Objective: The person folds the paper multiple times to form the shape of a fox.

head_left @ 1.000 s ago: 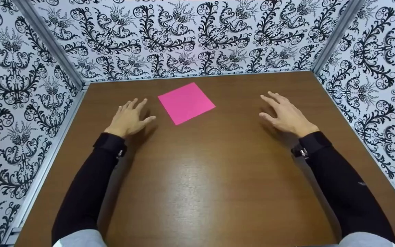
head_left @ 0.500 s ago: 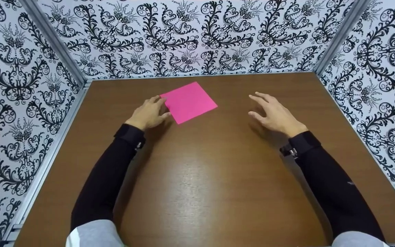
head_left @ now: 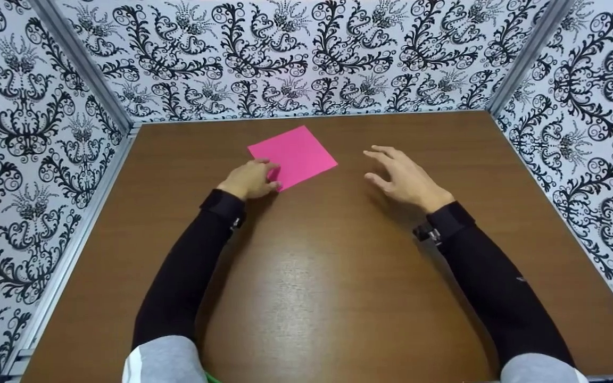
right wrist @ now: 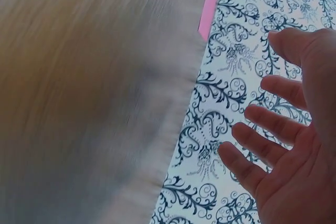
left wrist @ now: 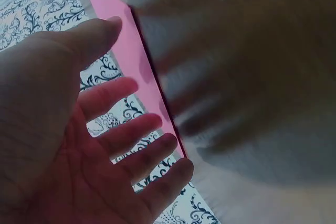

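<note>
A flat pink square sheet of paper (head_left: 304, 154) lies turned at an angle on the brown table (head_left: 306, 255), toward its back edge. My left hand (head_left: 251, 178) is over the sheet's near left side, with fingers spread in the left wrist view; whether the fingertips touch the paper I cannot tell. Pink also shows beyond those fingers as a thin strip of the sheet (left wrist: 137, 72). To the right of the paper my right hand (head_left: 405, 178) hovers apart from it, fingers relaxed and holding nothing. The right wrist view has only a corner of the paper (right wrist: 210, 9).
White walls with black scrollwork (head_left: 285, 58) enclose the table at the back and both sides. Grey metal posts (head_left: 80, 64) stand at the back corners. A small green thing (head_left: 212, 377) shows at the bottom edge beside the left sleeve.
My left hand has moved right, from beside the pink paper to over its left side. My right hand has moved left, nearer the paper. The paper lies where it was.
</note>
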Demonstrator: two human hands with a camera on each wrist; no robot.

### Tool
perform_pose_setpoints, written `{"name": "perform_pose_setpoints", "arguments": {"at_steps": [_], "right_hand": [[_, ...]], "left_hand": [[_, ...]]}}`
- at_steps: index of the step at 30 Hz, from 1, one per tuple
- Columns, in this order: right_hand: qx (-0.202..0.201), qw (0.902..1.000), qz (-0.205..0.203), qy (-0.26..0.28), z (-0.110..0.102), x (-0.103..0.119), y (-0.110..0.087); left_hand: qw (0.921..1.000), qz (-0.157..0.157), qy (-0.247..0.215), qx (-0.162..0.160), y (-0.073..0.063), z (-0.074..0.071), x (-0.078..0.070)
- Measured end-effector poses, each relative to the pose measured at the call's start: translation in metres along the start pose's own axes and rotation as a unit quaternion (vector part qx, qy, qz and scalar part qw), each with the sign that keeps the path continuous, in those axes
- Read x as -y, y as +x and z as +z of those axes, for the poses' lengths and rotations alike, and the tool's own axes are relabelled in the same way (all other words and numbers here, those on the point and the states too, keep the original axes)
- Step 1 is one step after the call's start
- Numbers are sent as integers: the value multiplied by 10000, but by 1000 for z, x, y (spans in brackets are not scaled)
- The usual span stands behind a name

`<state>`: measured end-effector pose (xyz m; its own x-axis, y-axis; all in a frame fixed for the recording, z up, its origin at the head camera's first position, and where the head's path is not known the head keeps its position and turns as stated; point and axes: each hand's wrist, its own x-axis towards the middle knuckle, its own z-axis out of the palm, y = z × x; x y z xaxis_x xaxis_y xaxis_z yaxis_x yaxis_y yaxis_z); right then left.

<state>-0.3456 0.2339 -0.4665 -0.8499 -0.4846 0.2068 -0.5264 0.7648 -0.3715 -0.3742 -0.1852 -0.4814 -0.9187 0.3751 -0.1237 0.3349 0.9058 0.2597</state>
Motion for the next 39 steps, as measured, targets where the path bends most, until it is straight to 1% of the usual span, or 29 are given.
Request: {"name": "perform_pose_setpoints", "arguments": {"at_steps": [2, 6, 7, 11, 14, 19, 21, 25, 32, 35, 39], "right_hand": [[12, 10000, -51, 40, 3, 3, 1], [44, 9999, -95, 99, 6, 8, 1], [43, 9999, -95, 104, 6, 9, 1], [-28, 9997, -156, 168, 6, 12, 4], [-110, 9994, -226, 242, 5, 16, 5], [-213, 9986, -304, 378, 6, 22, 4], [-256, 9983, -325, 420, 8, 24, 3], [-315, 9976, -381, 486, 14, 26, 2], [-315, 9973, -404, 525, 18, 28, 1], [-284, 9975, -419, 495, 20, 30, 2], [-215, 9974, -487, 482, 25, 33, 3]], "left_hand": [[10000, 45, 34, 14, 1, 3, 0], [9997, 149, 62, -157, -1, 6, -2], [9998, 123, 11, -132, -6, 2, -9], [9992, 189, 64, -343, -13, 0, -16], [9988, 219, 160, -418, -15, -1, -21], [9976, 301, 405, -484, -16, 3, -28], [9974, 271, 443, -505, -17, 6, -32], [9971, 140, 542, -520, -23, 10, -42], [9964, -34, 592, -614, -33, 15, -67], [9958, -29, 646, -655, -36, 18, -76], [9949, 120, 710, -708, -38, 25, -83]]}}
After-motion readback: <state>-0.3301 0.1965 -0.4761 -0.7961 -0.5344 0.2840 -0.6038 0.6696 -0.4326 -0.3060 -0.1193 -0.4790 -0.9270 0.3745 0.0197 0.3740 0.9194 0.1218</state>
